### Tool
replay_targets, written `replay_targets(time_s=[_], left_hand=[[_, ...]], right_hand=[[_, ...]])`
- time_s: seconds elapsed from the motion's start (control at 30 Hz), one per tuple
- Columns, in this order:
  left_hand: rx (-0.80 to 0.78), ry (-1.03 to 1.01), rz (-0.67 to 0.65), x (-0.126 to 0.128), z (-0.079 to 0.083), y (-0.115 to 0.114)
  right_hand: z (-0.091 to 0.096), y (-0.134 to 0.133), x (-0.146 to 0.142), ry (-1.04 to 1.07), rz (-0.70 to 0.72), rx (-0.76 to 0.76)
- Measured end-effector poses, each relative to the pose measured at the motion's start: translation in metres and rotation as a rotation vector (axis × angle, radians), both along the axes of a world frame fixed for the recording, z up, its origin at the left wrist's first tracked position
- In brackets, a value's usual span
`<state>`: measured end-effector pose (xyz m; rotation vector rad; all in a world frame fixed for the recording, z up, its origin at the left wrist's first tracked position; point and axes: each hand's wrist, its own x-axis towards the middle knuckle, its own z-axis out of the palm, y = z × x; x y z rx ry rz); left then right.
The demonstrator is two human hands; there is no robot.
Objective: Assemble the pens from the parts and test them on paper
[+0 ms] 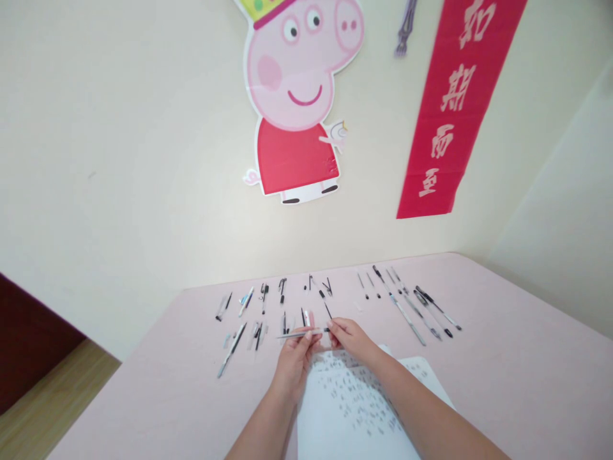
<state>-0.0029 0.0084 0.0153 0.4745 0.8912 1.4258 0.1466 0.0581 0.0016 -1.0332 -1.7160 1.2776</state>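
My left hand (294, 358) and my right hand (351, 337) meet over the pink table (502, 370), both pinching one thin pen (301, 333) held level between them. The left fingers grip its clear barrel, and the right fingertips close on its dark right end. Below the hands lies a white sheet of paper (354, 409) covered in small marks. Beyond the hands, pen parts (282, 291) lie in loose rows.
Several whole pens (416, 310) lie side by side at the right of the rows. A pen (232, 348) and caps lie at the left. The wall behind carries a cartoon pig cutout (297, 108) and a red banner (454, 108). Wooden floor (43, 415) shows at lower left.
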Motion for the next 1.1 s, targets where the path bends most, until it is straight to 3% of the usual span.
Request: replay_targets(time_s=[0.27, 0.53, 0.77, 0.97, 1.1], left_hand=[[0.034, -0.014, 0.001, -0.002, -0.005, 0.002], [0.02, -0.009, -0.018, 0.0, -0.002, 0.0], [0.022, -0.018, -0.014, -0.001, -0.006, 0.002], [0.031, -0.015, -0.013, -0.002, -0.006, 0.002], [0.023, -0.015, -0.022, -0.001, -0.005, 0.001]], right_hand=[[0.009, -0.005, 0.001, 0.084, 0.043, 0.0], [0.004, -0.002, 0.0, -0.027, 0.011, 0.09], [0.006, -0.004, -0.001, 0.006, 0.008, 0.001], [0.014, -0.007, 0.001, 0.037, 0.035, 0.032], [0.01, -0.005, 0.0, -0.002, 0.027, 0.042]])
